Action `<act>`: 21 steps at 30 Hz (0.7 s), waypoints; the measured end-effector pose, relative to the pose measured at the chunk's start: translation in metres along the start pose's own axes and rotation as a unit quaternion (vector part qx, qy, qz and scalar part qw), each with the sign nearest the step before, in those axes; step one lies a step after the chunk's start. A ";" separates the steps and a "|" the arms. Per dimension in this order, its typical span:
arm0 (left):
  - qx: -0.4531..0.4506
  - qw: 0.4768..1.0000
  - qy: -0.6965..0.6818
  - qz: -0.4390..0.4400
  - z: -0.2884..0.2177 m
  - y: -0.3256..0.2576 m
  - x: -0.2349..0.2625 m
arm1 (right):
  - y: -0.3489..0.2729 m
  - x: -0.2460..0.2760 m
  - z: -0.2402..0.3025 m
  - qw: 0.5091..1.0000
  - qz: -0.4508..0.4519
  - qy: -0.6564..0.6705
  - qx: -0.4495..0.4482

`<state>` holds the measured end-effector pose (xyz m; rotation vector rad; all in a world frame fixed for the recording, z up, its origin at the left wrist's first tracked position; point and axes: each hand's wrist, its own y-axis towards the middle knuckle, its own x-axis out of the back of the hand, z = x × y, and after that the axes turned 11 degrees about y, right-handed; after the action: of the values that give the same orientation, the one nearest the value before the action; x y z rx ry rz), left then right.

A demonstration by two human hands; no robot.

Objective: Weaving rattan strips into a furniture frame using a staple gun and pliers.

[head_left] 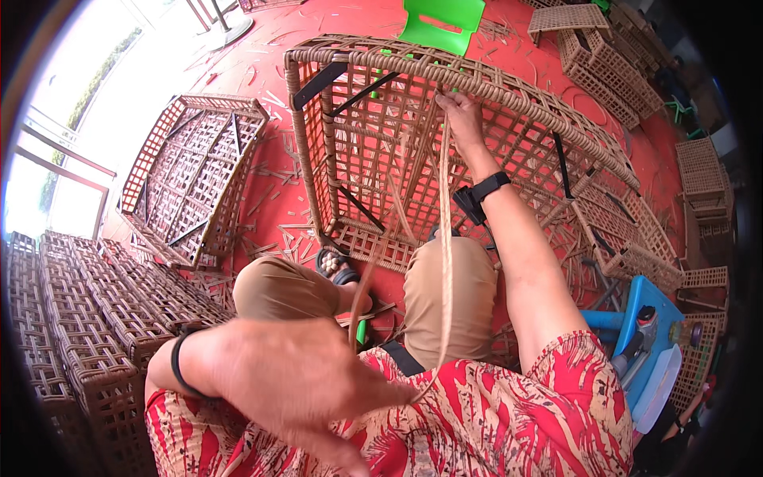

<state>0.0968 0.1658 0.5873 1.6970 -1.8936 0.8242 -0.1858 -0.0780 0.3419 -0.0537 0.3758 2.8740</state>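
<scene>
A large open woven wicker basket frame stands tilted in front of my knees, with black flat braces at its corners. My right hand is closed at its upper part, pinching a long tan wicker strip. From there the strip hangs down past my knee and curves over my lap. My left hand, smeared by motion, is low over my lap. Its outstretched index finger meets or nearly meets the strip's lower part; whether it grips is unclear. A blurred brown strip rises beside this hand toward the basket.
Another wicker frame lies at left, above stacked woven panels. Cut strips litter the red floor. A green chair stands behind the basket. At right are a blue stool carrying tools and more wicker pieces.
</scene>
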 end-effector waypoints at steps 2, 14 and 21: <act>0.106 0.976 0.147 -0.117 0.030 0.012 0.022 | -0.003 0.009 -0.010 0.981 -0.002 0.181 -0.074; 0.325 0.801 0.295 -0.406 0.365 0.128 0.071 | -0.036 -0.037 0.023 0.910 -0.109 0.341 -0.208; 0.197 0.862 -0.023 -0.467 0.360 0.144 0.079 | -0.028 -0.023 0.012 0.909 -0.094 0.329 -0.240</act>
<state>-0.0381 -0.1340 0.3670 2.5308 -0.7029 0.7565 -0.1569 -0.0539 0.3485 -1.0929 -0.2312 2.5993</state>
